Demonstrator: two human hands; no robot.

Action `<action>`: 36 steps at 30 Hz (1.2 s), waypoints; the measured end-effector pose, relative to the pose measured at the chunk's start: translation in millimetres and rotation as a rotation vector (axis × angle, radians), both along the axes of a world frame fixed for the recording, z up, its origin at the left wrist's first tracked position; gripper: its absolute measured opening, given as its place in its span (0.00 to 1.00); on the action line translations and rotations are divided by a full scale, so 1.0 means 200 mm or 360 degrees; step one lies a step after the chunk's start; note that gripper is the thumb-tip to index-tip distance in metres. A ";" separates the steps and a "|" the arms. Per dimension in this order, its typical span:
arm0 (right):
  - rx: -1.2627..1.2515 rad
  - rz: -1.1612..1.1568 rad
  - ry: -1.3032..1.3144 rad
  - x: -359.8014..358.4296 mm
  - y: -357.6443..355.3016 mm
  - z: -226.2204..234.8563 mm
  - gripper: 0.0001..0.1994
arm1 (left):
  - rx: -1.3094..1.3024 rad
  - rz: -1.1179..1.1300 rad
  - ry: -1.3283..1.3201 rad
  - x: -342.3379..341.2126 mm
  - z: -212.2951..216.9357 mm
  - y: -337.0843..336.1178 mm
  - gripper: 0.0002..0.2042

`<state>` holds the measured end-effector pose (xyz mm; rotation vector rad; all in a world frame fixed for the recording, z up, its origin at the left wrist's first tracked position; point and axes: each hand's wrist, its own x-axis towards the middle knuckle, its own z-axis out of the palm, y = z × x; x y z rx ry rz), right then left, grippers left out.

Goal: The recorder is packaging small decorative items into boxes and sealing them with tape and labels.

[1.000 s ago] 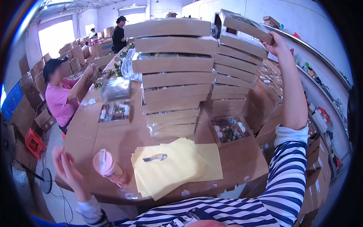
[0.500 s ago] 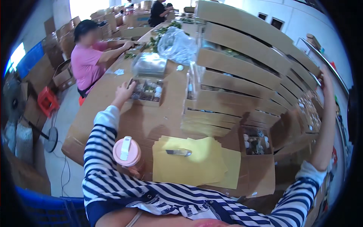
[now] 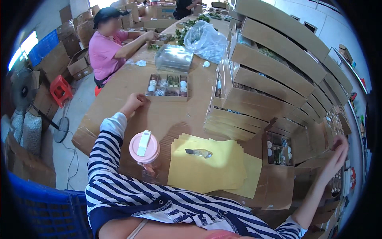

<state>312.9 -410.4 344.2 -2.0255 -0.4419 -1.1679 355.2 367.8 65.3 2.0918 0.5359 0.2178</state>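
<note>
The left hand (image 3: 133,102) lies on the brown cardboard-covered surface (image 3: 119,85), fingers curled loosely under and gripping nothing, its striped sleeve (image 3: 107,159) running back toward 6 o'clock. The nearest thing to it is a shallow open tray box (image 3: 167,86) at about 1 o'clock, just beside the hand but apart from it, divided into compartments that hold small white-capped jars and bits of green. Beyond that box, further toward 12 o'clock, sits a clear plastic-wrapped bundle (image 3: 174,58), and past it a puffed clear bag (image 3: 205,40) of greenery.

The right hand (image 3: 336,153) is far out at 3 o'clock, fingers spread, touching the edge of a cardboard box (image 3: 318,161) low in the stack; whether it grips the edge I cannot tell. Between the two hands stands a tall leaning wall of flat cardboard boxes (image 3: 270,75), stacked lid over lid from 12 to 3 o'clock. At the foot of that stack, an open box (image 3: 278,149) shows more jars inside.

Close to the body, at 6 o'clock from the left hand, stands a pink-lidded tumbler (image 3: 144,149), right against the sleeve. Just beside it at 3 o'clock lies a pile of yellow sheets (image 3: 211,169) with a small utility knife (image 3: 199,152) resting on top.

Across the surface at 11 o'clock a person in a pink shirt (image 3: 104,53) sits working with both hands at another small box. A red stool (image 3: 60,89) and a floor fan (image 3: 22,89) stand on the floor at 9 o'clock.
</note>
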 end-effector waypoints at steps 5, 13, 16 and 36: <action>-0.0751 0.0021 -0.0306 -0.19 0.35 -0.18 0.20 | -0.0335 0.0144 -0.0243 0.12 0.06 0.01 0.33; -0.0975 0.1391 0.0546 -0.16 1.13 -0.65 0.11 | 0.0399 -0.0091 -0.0500 0.48 0.06 0.02 0.56; -0.0971 0.1612 0.0532 -0.08 1.51 -0.74 0.17 | 0.0708 -0.0110 -0.0271 0.51 0.01 0.03 0.56; 0.0589 0.1541 0.1507 0.55 2.41 -1.31 0.35 | -0.0985 -0.0025 -0.0750 -0.13 0.53 -0.31 0.16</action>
